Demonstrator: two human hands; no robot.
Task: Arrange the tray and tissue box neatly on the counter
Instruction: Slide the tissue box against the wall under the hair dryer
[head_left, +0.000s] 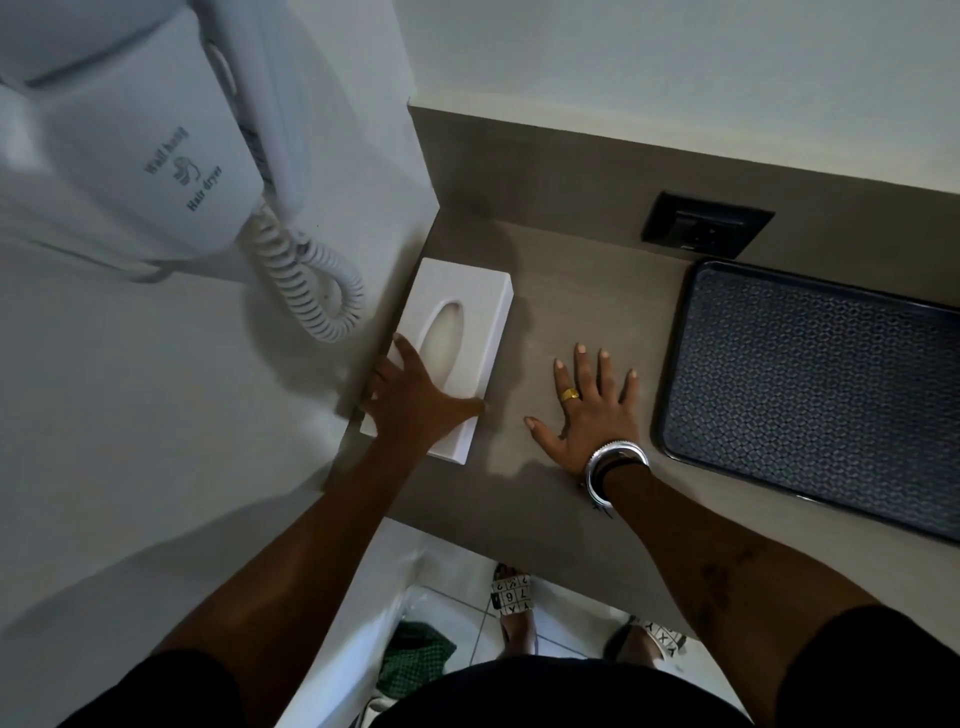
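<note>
A white tissue box (467, 312) with an oval slot lies on the grey-brown counter (576, 291), pushed against the left wall. My left hand (415, 400) grips its near end, thumb on the right side, fingers over the left edge. My right hand (592, 405) rests flat on the counter, fingers spread, holding nothing, between the box and the tray. The dark tray (810, 395) with a patterned mat lies at the right, its far end cut off by the frame.
A white wall-hung hair dryer (156, 145) with a coiled cord (306, 280) juts out at the left above the box. A black socket plate (706, 226) sits in the back wall behind the tray. Below the counter edge are my feet in sandals and a bin.
</note>
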